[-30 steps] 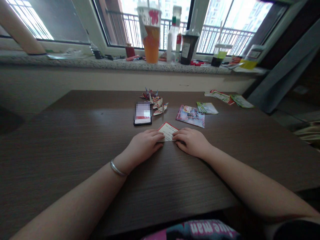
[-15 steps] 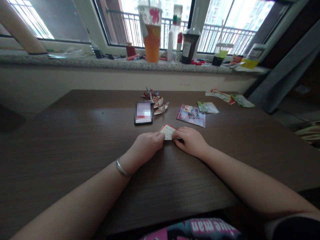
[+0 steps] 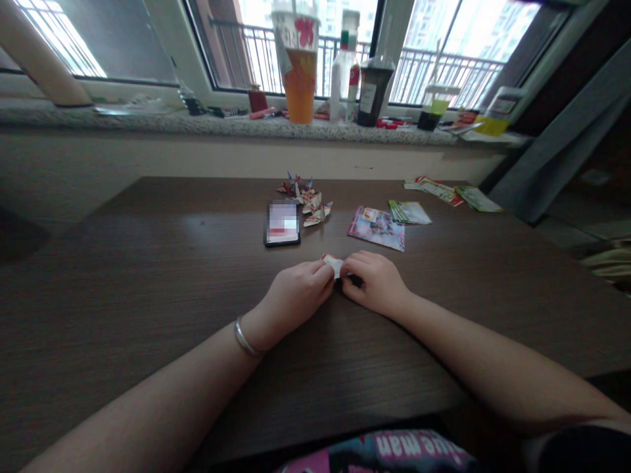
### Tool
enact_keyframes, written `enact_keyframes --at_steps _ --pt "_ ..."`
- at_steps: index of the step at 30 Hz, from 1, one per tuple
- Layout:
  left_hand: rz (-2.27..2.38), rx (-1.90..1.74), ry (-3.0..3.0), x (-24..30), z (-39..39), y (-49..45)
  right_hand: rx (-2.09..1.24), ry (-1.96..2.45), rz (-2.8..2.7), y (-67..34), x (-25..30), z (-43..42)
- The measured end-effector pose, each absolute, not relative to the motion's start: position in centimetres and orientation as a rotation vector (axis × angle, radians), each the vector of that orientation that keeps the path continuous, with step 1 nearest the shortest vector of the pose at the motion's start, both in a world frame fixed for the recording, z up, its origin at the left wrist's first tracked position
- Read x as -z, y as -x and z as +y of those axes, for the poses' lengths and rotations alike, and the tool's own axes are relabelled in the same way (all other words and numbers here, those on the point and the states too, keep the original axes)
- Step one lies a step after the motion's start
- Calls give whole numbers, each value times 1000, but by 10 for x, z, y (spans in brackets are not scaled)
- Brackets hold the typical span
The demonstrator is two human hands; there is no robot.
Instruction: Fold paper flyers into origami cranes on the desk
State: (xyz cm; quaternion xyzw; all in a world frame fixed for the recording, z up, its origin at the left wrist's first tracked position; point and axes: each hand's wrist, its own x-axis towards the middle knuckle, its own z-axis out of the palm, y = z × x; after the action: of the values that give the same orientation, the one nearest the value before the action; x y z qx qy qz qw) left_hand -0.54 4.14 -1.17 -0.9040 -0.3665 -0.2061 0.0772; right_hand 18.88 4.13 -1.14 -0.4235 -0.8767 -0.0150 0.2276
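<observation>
A small piece of white paper (image 3: 332, 264) with a red edge is held between my two hands, low over the brown table. My left hand (image 3: 304, 289), with a silver bangle (image 3: 245, 337) at its wrist, is closed on the paper's left side. On the right side my right hand (image 3: 372, 279) pinches it with bent fingers. Much of the paper is hidden behind the fingers. Just beyond lie a phone (image 3: 282, 225) with a lit screen and several folded paper shapes (image 3: 315, 205).
A pink picture packet (image 3: 377, 228) and a fan of green-white papers (image 3: 410, 212) lie right of centre. More paper strips (image 3: 438, 189) are at the far right corner. Cups, among them a tall orange drink (image 3: 300, 79), and bottles line the windowsill (image 3: 221, 128).
My left hand has moved right, closer to my right hand. Less of the paper shows, and it looks bent or folded over. The right hand has barely moved.
</observation>
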Motion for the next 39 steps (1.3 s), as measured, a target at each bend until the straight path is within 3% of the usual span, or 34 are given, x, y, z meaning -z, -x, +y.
enact_keyframes --at_steps 39 --pt "-1123 540 2555 -1 55 33 6 1370 -2047 -237 19 59"
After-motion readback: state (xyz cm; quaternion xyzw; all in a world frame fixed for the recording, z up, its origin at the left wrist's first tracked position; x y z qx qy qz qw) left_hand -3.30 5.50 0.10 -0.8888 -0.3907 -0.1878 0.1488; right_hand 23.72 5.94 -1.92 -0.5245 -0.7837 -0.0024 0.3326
